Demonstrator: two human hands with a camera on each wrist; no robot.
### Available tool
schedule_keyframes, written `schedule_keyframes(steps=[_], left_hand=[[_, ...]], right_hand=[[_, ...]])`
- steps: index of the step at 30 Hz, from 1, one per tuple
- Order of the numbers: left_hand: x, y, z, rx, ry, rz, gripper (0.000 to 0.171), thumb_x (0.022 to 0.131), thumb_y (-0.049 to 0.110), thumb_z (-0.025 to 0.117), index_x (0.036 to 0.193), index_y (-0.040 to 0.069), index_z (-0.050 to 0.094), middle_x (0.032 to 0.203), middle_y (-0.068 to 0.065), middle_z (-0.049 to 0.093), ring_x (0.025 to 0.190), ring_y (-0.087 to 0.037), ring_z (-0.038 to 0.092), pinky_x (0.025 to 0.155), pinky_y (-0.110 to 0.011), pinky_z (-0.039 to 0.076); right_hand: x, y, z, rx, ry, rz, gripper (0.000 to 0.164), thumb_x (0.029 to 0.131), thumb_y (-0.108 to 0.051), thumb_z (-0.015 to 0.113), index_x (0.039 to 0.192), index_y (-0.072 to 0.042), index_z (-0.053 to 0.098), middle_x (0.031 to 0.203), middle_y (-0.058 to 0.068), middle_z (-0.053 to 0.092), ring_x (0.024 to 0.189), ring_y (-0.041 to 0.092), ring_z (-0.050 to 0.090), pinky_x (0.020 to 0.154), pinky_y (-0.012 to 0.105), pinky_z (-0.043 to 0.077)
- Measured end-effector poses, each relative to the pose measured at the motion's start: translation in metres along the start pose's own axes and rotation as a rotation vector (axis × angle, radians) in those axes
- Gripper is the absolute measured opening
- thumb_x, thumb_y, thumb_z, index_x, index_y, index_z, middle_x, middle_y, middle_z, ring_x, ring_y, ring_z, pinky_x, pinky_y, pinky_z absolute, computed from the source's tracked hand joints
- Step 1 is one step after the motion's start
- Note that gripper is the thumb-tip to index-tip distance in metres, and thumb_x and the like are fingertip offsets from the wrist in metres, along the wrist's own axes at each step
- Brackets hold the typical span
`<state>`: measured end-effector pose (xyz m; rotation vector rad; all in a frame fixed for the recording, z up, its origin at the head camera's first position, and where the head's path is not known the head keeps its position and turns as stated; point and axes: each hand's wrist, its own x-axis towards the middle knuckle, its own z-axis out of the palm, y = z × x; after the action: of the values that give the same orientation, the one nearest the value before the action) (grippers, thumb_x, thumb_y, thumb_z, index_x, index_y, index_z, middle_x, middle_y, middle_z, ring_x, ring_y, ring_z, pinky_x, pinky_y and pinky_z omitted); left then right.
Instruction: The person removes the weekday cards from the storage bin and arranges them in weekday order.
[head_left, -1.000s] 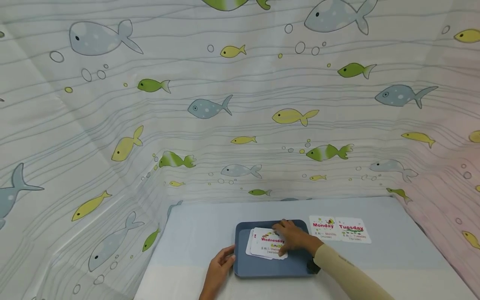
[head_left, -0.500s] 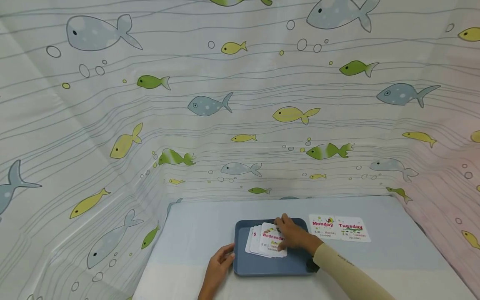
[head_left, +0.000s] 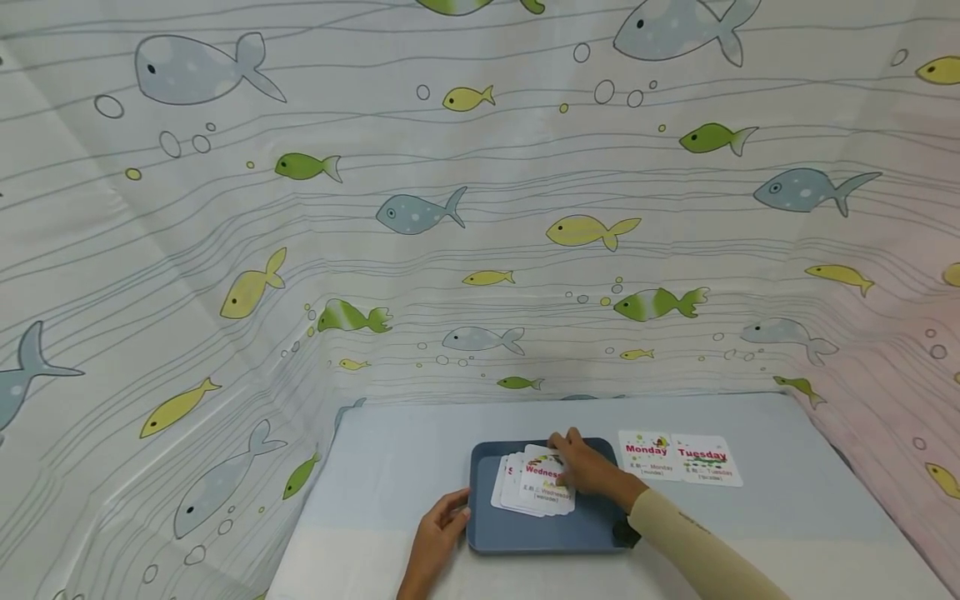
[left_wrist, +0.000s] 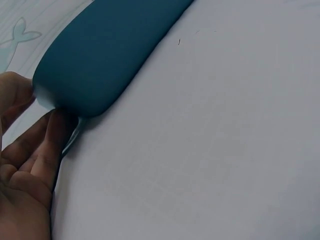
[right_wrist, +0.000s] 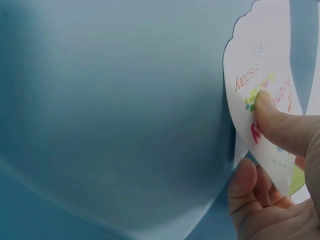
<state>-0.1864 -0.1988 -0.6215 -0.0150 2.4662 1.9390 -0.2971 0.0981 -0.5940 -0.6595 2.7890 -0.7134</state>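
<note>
In the head view, a blue tray [head_left: 540,542] holds a fanned stack of white day cards [head_left: 501,493]. Uppermost is the Wednesday card [head_left: 543,493]. My right hand [head_left: 591,471] pinches it at its right side; in the right wrist view the thumb [right_wrist: 280,125] lies on the printed face of the card [right_wrist: 240,105] and the fingers curl behind it. At the tray's left edge my left hand [head_left: 438,533] grips the rim. The left wrist view has its fingers [left_wrist: 47,150] around the tray's rounded corner [left_wrist: 85,95].
Right of the tray, the Monday card [head_left: 647,458] and Tuesday card [head_left: 708,460] lie side by side on the white table [head_left: 795,508]. A fish-patterned curtain [head_left: 480,250] rises behind the table and along both sides.
The Wednesday card has shifted right and turned slightly, with the cards beneath fanned out more. My right hand has moved only slightly, and the left stays at the tray's edge.
</note>
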Motion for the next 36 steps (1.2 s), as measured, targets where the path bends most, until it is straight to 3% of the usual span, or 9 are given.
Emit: schedule_keyframes(steps=[4,8,16,21,28,32,36], left_hand=[[-0.005,0.015,-0.002,0.006,-0.005,0.007,0.036,0.097,0.009,0.063,0.131,0.000,0.061,0.133,-0.024,0.062,0.112,-0.036,0.067,0.088,-0.013,0.051],[-0.007,0.018,-0.002,-0.004,-0.001,0.010,0.036,0.097,0.009,0.064,0.131,0.000,0.061,0.132,-0.024,0.063,0.111,-0.035,0.067,0.088,-0.013,0.051],[0.003,-0.010,0.000,-0.012,-0.003,-0.004,0.036,0.098,0.010,0.062,0.134,0.001,0.059,0.134,-0.025,0.061,0.113,-0.034,0.067,0.087,-0.012,0.051],[0.007,-0.022,0.001,0.007,0.000,-0.003,0.037,0.099,0.014,0.061,0.134,0.005,0.059,0.135,-0.021,0.061,0.113,-0.028,0.068,0.087,-0.012,0.051],[0.002,-0.008,0.001,-0.011,-0.011,0.010,0.036,0.098,0.010,0.062,0.134,0.001,0.059,0.135,-0.025,0.060,0.112,-0.034,0.067,0.087,-0.014,0.052],[0.007,-0.017,-0.001,-0.020,-0.008,0.010,0.037,0.098,0.015,0.064,0.133,0.006,0.061,0.135,-0.020,0.062,0.112,-0.028,0.068,0.088,-0.014,0.051],[0.008,-0.026,-0.001,-0.028,-0.001,0.006,0.037,0.097,0.016,0.066,0.132,0.007,0.062,0.134,-0.019,0.063,0.111,-0.026,0.068,0.088,-0.014,0.052]], right_hand=[[0.002,0.002,-0.001,0.039,-0.010,0.005,0.057,0.085,-0.017,0.080,0.134,-0.016,0.051,0.113,0.007,0.053,0.091,0.019,0.054,0.083,0.039,0.054],[0.002,0.004,-0.001,0.091,-0.009,-0.012,0.058,0.085,-0.017,0.080,0.135,-0.015,0.051,0.123,0.010,0.062,0.100,0.019,0.057,0.094,0.049,0.053],[0.001,0.008,-0.001,0.149,0.040,-0.065,0.057,0.087,-0.016,0.078,0.137,-0.014,0.051,0.132,0.013,0.061,0.113,0.024,0.059,0.102,0.053,0.049],[-0.002,0.013,-0.002,0.202,0.044,-0.080,0.056,0.088,-0.018,0.077,0.137,-0.016,0.050,0.132,0.011,0.062,0.107,0.021,0.061,0.095,0.048,0.051],[-0.009,0.021,-0.012,0.452,-0.011,0.016,0.053,0.092,-0.028,0.073,0.139,-0.022,0.050,0.116,0.002,0.064,0.092,0.015,0.058,0.082,0.036,0.046],[-0.012,0.024,-0.020,0.579,-0.009,0.045,0.055,0.092,-0.025,0.073,0.141,-0.018,0.050,0.112,0.006,0.065,0.089,0.018,0.061,0.078,0.034,0.047],[-0.017,0.029,-0.025,0.637,0.002,0.042,0.054,0.091,-0.022,0.074,0.140,-0.015,0.052,0.110,0.008,0.067,0.088,0.019,0.062,0.077,0.034,0.048]])
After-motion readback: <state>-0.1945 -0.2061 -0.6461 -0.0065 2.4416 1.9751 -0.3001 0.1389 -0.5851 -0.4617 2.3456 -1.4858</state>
